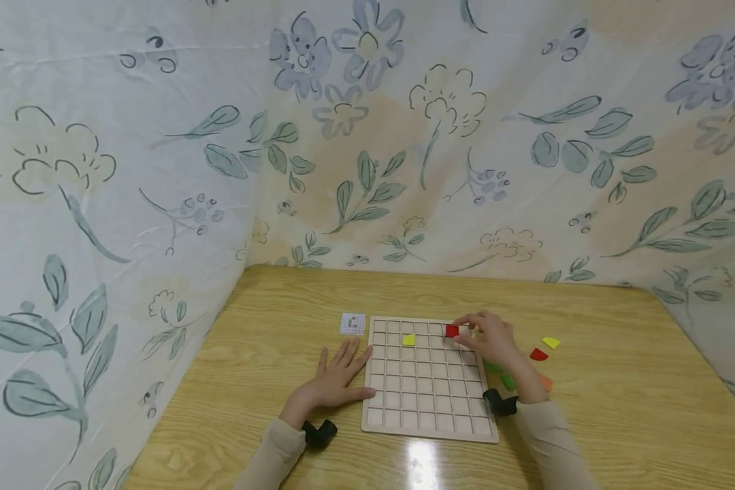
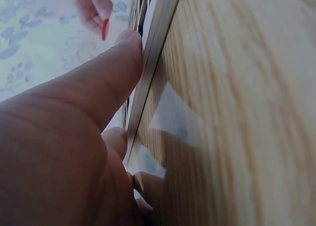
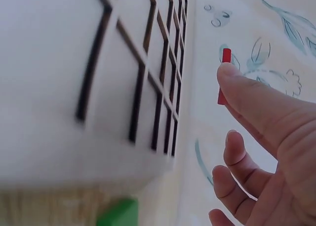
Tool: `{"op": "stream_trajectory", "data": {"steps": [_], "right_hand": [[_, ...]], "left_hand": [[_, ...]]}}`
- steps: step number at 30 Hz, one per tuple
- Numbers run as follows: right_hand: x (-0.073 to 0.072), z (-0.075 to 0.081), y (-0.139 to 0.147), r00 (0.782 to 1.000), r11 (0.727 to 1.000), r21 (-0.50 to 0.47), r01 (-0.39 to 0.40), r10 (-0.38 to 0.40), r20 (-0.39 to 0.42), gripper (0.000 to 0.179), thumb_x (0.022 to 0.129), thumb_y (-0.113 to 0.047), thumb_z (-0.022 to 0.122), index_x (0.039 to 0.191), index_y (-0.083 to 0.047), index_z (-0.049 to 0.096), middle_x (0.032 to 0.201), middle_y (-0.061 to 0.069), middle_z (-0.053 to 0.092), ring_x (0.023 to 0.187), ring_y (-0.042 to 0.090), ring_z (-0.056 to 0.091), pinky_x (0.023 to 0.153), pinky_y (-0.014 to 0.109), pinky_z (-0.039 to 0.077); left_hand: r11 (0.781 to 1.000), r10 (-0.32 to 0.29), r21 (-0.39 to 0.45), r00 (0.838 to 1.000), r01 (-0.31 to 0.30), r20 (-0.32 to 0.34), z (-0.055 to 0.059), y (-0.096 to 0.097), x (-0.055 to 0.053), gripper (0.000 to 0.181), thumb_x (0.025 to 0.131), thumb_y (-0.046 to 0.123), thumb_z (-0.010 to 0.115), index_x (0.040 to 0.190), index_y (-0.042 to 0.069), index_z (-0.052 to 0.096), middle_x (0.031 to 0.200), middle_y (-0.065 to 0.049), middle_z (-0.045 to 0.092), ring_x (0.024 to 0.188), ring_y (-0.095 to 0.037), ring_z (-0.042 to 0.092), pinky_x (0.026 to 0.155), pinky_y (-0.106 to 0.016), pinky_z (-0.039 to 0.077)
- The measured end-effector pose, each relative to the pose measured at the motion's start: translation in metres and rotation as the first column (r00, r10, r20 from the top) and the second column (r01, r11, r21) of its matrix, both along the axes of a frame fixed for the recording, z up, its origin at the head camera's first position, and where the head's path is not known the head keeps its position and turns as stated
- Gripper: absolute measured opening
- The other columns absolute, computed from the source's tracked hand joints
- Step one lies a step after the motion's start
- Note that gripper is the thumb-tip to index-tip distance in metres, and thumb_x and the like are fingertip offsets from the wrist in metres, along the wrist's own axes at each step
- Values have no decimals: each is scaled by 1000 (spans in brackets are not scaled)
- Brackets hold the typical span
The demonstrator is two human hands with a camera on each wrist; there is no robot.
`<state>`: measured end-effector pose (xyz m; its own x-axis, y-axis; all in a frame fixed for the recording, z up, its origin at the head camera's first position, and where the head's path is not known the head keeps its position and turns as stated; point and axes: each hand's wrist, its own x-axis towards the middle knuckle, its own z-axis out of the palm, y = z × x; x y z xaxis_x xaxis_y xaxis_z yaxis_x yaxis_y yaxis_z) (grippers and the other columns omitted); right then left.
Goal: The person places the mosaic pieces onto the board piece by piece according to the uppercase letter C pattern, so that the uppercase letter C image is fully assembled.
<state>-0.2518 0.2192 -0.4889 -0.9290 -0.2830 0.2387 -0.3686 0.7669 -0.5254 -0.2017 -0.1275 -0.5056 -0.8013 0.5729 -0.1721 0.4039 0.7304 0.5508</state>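
Above the far right part of a pale wooden grid board [image 1: 430, 401], my right hand [image 1: 493, 340] pinches a flat red square tile [image 1: 452, 331] between thumb and fingertips. The right wrist view shows the red tile [image 3: 224, 78] edge-on, held off the board. My left hand [image 1: 335, 381] lies with fingers spread at the board's left edge; in the left wrist view its thumb [image 2: 116, 63] touches the rim. A yellow quarter-circle tile [image 1: 409, 339] sits in a cell near the board's far side.
A small card with a printed grid pattern [image 1: 352, 323] lies past the board's far left corner. To the right are a yellow piece [image 1: 550, 343], a red quarter-circle piece [image 1: 539, 354], green pieces [image 1: 508, 381] and an orange piece [image 1: 546, 383]. A floral cloth [image 1: 367, 170] hangs behind the table.
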Motion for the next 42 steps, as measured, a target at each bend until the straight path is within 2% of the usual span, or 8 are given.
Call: {"op": "stream_trajectory", "data": {"steps": [8,11,16,24,32,42], "right_hand": [[-5,-3,-21,999,1000,5,-10,9,44,22,80,-23,73,102,-19,68,86,6,55,78,24,48,80,55,25],[-7,-3,-29,999,1000,17,-23,22,43,23,79,-24,74,100,-19,68,85,4,55,78,22,48,79,55,26],[-10,-5,-38,996,1000,21,-17,15,87,22,78,-26,74,99,-20,68,83,2,54,79,19,47,82,54,25],[-15,-12,-44,993,1000,19,-8,6,120,22,78,-27,75,98,-20,68,84,2,54,80,21,47,80,52,27],[-15,-9,-49,993,999,33,-13,8,122,20,77,-26,76,94,-20,68,85,3,55,78,20,49,83,61,28],[-15,-11,-50,992,1000,23,-14,11,129,20,76,-25,77,95,-21,70,86,2,54,78,18,49,79,55,30]], "left_hand": [[1000,0,-3,1000,0,-3,-1,1,-2,79,89,56,48,150,19,13,156,-11,-4,143,-31,-8,106,-62,-12],[1000,1,-4,1000,-1,0,0,1,-1,79,89,56,48,150,19,13,156,-11,-4,143,-31,-8,106,-62,-12],[1000,1,1,1000,-1,1,3,2,-1,79,90,54,48,150,18,13,156,-12,-3,142,-32,-8,105,-63,-12],[1000,8,-10,1000,-8,-4,3,4,-3,79,90,55,48,150,19,13,156,-11,-4,142,-31,-9,105,-62,-11],[1000,12,-15,1000,-12,0,4,5,-3,79,90,55,48,150,19,13,156,-10,-4,142,-30,-9,106,-62,-12],[1000,15,-15,1000,-15,-8,3,4,-3,79,89,56,48,150,19,14,156,-10,-3,143,-30,-8,106,-62,-11]]}}
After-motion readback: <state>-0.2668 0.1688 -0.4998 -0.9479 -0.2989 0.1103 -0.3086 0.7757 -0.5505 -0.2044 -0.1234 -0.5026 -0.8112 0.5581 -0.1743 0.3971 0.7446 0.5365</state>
